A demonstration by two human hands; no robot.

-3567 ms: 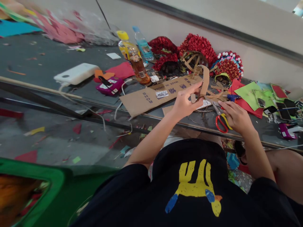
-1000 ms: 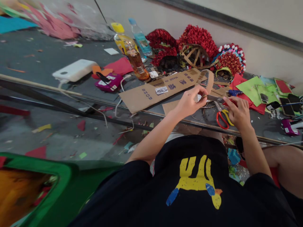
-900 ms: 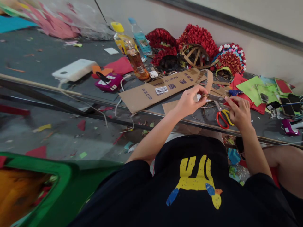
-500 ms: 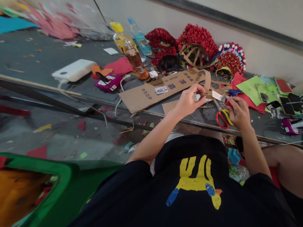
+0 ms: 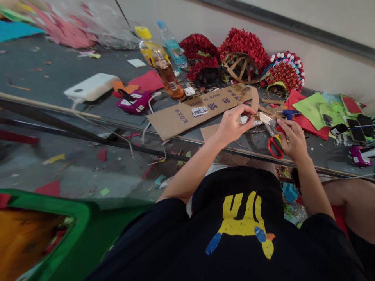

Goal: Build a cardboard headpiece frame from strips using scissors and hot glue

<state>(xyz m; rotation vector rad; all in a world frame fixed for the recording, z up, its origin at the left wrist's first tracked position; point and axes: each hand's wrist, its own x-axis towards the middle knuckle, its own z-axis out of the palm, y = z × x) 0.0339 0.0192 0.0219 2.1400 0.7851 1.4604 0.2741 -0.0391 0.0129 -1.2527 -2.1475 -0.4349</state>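
Observation:
My left hand (image 5: 236, 124) is closed in a pinch on a narrow brown cardboard strip (image 5: 257, 116), its fingertips around one end. My right hand (image 5: 291, 137) wraps round the red handle of a knife (image 5: 266, 119), whose broad pale blade points left and lies against the strip close to my left fingertips. Under the right hand are scissors (image 5: 274, 148) with red and yellow handles, partly hidden by the fingers. Behind my left hand a printed cardboard sheet (image 5: 190, 113) lies on the table, with a curled cardboard strip (image 5: 254, 97) at its right end.
A tea bottle (image 5: 165, 68) and a water bottle (image 5: 175, 50) stand behind the sheet. Red decorated pieces (image 5: 244, 47) lean at the wall. A glue gun (image 5: 290, 113) lies by green paper (image 5: 312, 109). A white power bank (image 5: 90, 86) trails a cable. Another person's leg shows at right.
My right hand has moved slightly left with the knife, bringing the blade closer to my left fingertips. It now covers more of the yellow scissor handle. My left hand has hardly moved.

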